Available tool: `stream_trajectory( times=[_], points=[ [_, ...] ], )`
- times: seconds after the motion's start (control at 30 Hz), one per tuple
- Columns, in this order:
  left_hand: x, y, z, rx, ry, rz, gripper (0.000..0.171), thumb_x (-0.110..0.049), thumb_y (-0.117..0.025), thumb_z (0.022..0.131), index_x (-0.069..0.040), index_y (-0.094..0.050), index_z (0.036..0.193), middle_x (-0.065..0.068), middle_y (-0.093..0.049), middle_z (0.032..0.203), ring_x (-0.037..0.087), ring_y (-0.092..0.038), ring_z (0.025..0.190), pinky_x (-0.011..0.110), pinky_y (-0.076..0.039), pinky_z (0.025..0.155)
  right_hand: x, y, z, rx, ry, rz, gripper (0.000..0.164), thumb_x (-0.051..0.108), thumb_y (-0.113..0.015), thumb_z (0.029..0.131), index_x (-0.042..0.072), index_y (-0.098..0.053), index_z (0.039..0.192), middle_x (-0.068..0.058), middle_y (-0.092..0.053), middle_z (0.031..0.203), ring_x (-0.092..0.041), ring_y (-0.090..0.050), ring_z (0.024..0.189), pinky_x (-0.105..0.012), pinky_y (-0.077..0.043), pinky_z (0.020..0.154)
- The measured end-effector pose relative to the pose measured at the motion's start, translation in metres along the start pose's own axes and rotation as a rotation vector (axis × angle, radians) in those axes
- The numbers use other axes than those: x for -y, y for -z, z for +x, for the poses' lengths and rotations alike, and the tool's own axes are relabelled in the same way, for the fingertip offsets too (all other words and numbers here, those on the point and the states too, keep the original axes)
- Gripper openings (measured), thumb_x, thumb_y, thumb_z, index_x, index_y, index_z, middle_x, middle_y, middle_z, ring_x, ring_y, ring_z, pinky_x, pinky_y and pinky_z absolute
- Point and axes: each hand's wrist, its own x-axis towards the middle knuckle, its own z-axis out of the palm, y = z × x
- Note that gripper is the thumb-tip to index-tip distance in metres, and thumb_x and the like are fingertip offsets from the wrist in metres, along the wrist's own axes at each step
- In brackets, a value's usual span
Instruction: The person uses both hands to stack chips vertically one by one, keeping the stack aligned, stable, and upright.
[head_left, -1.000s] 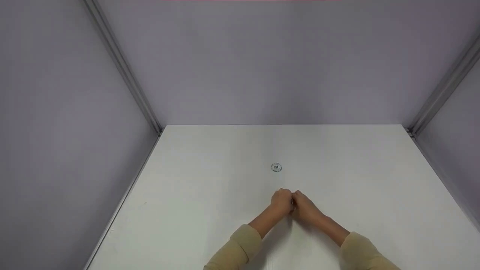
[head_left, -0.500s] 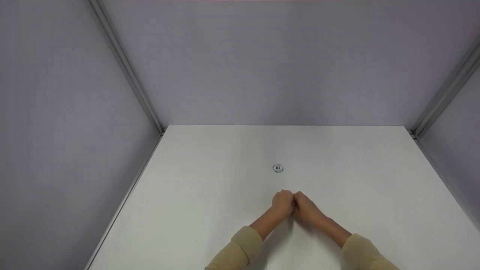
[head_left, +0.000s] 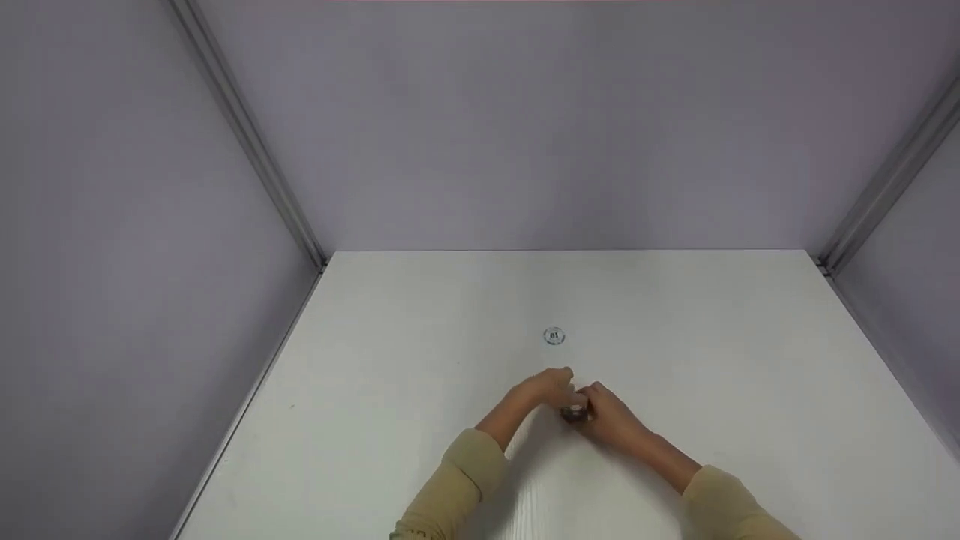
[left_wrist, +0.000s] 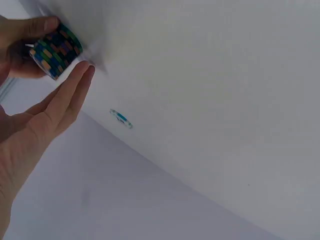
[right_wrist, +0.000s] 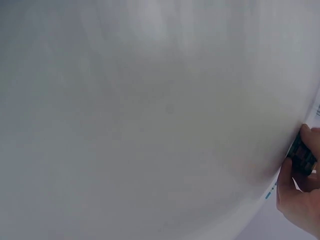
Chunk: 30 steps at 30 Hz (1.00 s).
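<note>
A short dark cylinder (left_wrist: pixel 56 52) patterned with rows of small coloured blocks, like a twisty puzzle, is held over the white table between both hands. My right hand (head_left: pixel 613 418) grips it between thumb and fingers, as the left wrist view shows. My left hand (head_left: pixel 544 387) is beside it, its fingers (left_wrist: pixel 67 97) extended with their tips close to the cylinder's side. In the head view the cylinder (head_left: pixel 574 413) is partly covered by the hands. At the right edge of the right wrist view, the cylinder (right_wrist: pixel 302 156) shows between fingers.
A small round printed mark (head_left: pixel 554 335) is on the white tabletop (head_left: pixel 375 337), just beyond the hands. Grey panels enclose the table at the back (head_left: pixel 487 135), left (head_left: pixel 135 262) and right.
My left hand has loosened from the cylinder and shifted a little left and away from me, so more of the cylinder shows. The right hand keeps its grip in nearly the same place.
</note>
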Motion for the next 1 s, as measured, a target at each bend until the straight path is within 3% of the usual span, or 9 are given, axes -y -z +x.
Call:
stream_trajectory(
  times=[0.1,0.23,0.37,0.53,0.6,0.63,0.8,0.9,1.0],
  points=[
    [0.007,0.003,0.013,-0.047,0.027,0.064,0.048,-0.033,-0.052,0.093,-0.003,-0.045,0.130,0.010,-0.052,0.123,0.023,-0.047,0.115,0.032,-0.039,0.093,0.000,-0.002,0.001,-0.004,-0.043,0.017,0.034,0.009,-0.075,0.074,0.004,-0.061,0.104,0.002,-0.050,0.087,-0.013,-0.050,0.079,-0.036,-0.046,0.077],
    [0.019,-0.005,0.033,-0.175,0.033,0.262,0.049,-0.028,-0.048,0.096,-0.003,-0.037,0.137,0.010,-0.040,0.138,0.027,-0.036,0.126,0.034,-0.035,0.098,0.000,-0.003,0.003,-0.003,-0.063,0.015,0.039,0.008,-0.078,0.068,0.000,-0.061,0.102,-0.001,-0.051,0.089,-0.018,-0.054,0.086,-0.039,-0.046,0.081],
    [0.030,-0.016,0.049,-0.223,0.040,0.425,0.053,-0.030,-0.043,0.097,-0.009,-0.028,0.143,0.004,-0.024,0.148,0.024,-0.022,0.134,0.036,-0.026,0.104,0.000,-0.003,0.003,-0.010,-0.058,-0.001,0.042,0.008,-0.079,0.067,-0.002,-0.060,0.103,-0.003,-0.051,0.091,-0.021,-0.055,0.090,-0.039,-0.046,0.082],
    [0.036,-0.028,0.061,-0.233,0.070,0.488,0.053,-0.035,-0.039,0.098,-0.011,-0.028,0.144,0.001,-0.024,0.148,0.018,-0.020,0.134,0.033,-0.022,0.105,0.001,-0.004,-0.001,0.007,-0.044,0.017,0.041,0.009,-0.078,0.068,-0.003,-0.059,0.103,-0.002,-0.051,0.089,-0.020,-0.055,0.087,-0.039,-0.047,0.080],
    [0.035,-0.027,0.063,-0.243,0.065,0.547,0.051,-0.035,-0.040,0.098,-0.011,-0.032,0.142,0.001,-0.030,0.146,0.016,-0.026,0.132,0.031,-0.024,0.104,0.000,-0.004,-0.001,0.006,-0.035,0.023,0.040,0.009,-0.078,0.068,-0.002,-0.060,0.102,-0.002,-0.050,0.089,-0.019,-0.054,0.087,-0.039,-0.047,0.079],
    [0.040,-0.031,0.071,-0.291,0.042,0.580,0.049,-0.036,-0.041,0.097,-0.011,-0.037,0.139,0.001,-0.036,0.142,0.016,-0.032,0.129,0.030,-0.027,0.102,0.000,-0.004,-0.001,0.003,-0.026,0.018,0.041,0.009,-0.078,0.068,-0.002,-0.059,0.103,-0.002,-0.051,0.089,-0.019,-0.054,0.086,-0.038,-0.047,0.079],
    [0.034,-0.021,0.075,-0.359,0.034,0.722,0.030,-0.023,-0.052,0.094,-0.016,-0.055,0.122,-0.002,-0.054,0.115,0.012,-0.050,0.107,0.026,-0.041,0.089,-0.002,0.000,0.002,0.002,-0.025,0.017,0.042,0.008,-0.078,0.069,-0.002,-0.058,0.105,-0.002,-0.050,0.091,-0.018,-0.053,0.087,-0.038,-0.046,0.079],
    [0.026,-0.012,0.067,-0.333,0.069,0.724,0.029,-0.017,-0.054,0.092,-0.016,-0.055,0.121,-0.001,-0.055,0.113,0.012,-0.050,0.106,0.025,-0.042,0.087,-0.002,0.001,0.003,0.004,-0.047,0.028,0.043,0.008,-0.077,0.069,-0.002,-0.058,0.106,-0.002,-0.050,0.092,-0.020,-0.053,0.089,-0.039,-0.045,0.081],
    [0.026,-0.013,0.065,-0.323,0.074,0.653,0.039,-0.015,-0.053,0.093,-0.016,-0.047,0.132,0.002,-0.047,0.129,0.017,-0.043,0.118,0.029,-0.038,0.094,-0.003,0.001,0.004,0.008,-0.052,0.039,0.043,0.008,-0.078,0.068,-0.002,-0.058,0.105,-0.003,-0.051,0.093,-0.022,-0.054,0.092,-0.040,-0.045,0.083]
  ],
)
